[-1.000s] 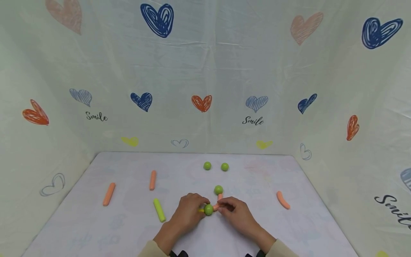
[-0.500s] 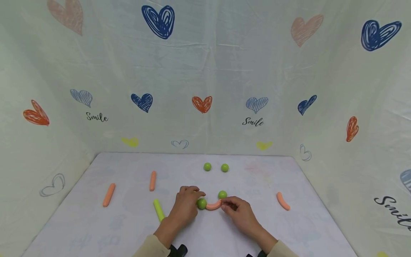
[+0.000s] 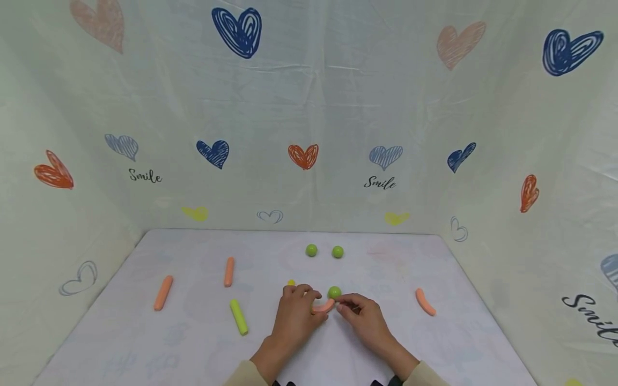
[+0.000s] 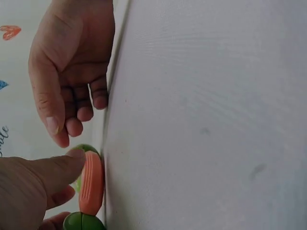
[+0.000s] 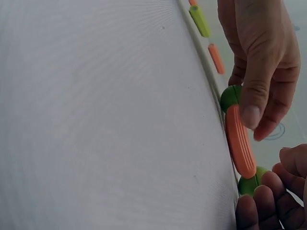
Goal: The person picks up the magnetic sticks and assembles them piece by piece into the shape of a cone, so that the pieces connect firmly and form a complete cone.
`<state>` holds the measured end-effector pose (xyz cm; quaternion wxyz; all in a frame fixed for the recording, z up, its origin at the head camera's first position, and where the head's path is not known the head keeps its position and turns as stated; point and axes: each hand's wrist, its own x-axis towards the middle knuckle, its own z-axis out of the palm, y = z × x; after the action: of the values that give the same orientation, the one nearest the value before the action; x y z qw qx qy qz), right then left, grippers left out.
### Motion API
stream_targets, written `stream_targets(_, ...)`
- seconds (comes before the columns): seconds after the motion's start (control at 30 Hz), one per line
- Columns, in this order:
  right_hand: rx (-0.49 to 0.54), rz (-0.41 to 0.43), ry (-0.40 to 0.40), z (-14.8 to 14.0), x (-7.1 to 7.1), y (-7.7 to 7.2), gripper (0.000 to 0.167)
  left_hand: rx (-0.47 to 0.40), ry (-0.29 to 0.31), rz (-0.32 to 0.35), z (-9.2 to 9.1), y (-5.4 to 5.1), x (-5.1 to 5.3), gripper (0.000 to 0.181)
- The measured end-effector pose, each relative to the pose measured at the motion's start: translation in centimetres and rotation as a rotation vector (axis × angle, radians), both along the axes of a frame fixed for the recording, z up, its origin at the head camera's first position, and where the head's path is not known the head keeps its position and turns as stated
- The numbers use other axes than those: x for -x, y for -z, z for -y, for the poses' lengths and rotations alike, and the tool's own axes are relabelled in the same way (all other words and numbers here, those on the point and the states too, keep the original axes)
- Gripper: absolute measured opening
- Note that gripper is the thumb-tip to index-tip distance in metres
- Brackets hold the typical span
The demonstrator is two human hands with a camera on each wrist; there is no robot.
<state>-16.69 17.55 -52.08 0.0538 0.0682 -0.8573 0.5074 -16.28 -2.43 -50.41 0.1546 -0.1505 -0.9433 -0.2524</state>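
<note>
My left hand (image 3: 295,313) holds a short curved orange toy rod (image 3: 324,306) between thumb and fingers; grooves run along its side (image 4: 92,184). At one end of the rod sits a green ball (image 3: 335,292). The other end meets a second green ball (image 5: 231,98), which the left hand hides in the head view. Past the left knuckles a yellow piece (image 3: 291,282) peeks out. My right hand (image 3: 363,320) is beside the far ball, its fingers loosely bent with nothing seen between them. Whether its fingertips touch that ball I cannot tell.
Two green balls, one (image 3: 311,250) left of the other (image 3: 338,252), lie farther back. At left are two straight orange rods (image 3: 163,292) (image 3: 229,272) and a yellow-green rod (image 3: 238,317). Another curved orange rod (image 3: 426,302) lies at right. A heart-printed curtain surrounds the white table (image 3: 120,332).
The left hand first moved back and left with the near ball, then came right onto the curved rod, covering that ball. The yellow piece now shows behind it. The right hand hardly moved.
</note>
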Motion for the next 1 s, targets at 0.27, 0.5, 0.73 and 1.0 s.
stream_targets(0.27,0.011,0.002,0.017,-0.4,-0.1,0.0,0.012,0.133,0.074,-0.039,1.0,0.1,0.7,0.016)
stream_targets(0.5,0.005,0.051,0.071,-1.7,-0.1,-0.4,0.013,0.104,0.090,0.032,2.4,-0.3,1.2,0.022)
stream_targets(0.73,-0.073,0.032,0.152,-4.6,0.0,-1.1,0.016,0.036,0.070,0.120,2.1,0.4,1.5,0.016)
stream_targets(1.0,-0.264,-0.123,0.283,-9.7,0.4,-2.3,0.023,0.053,0.083,0.056,1.6,0.8,1.3,0.016)
